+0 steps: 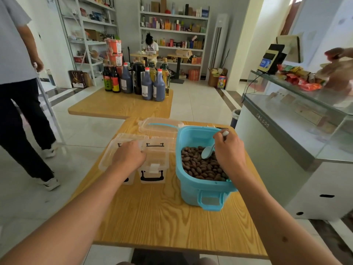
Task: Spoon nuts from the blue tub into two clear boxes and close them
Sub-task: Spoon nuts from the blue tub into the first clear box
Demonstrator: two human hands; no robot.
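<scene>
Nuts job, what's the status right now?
Right hand grips spoon over nuts in blue tub. Left hand holds clear boxes, empty. Nothing blocking.

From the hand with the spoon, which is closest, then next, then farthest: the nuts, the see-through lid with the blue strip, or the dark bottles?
From the right hand:
1. Nuts, just beneath, inside the blue tub.
2. Clear lid, behind the tub, to the left.
3. Dark bottles, far off on the other table.
</scene>
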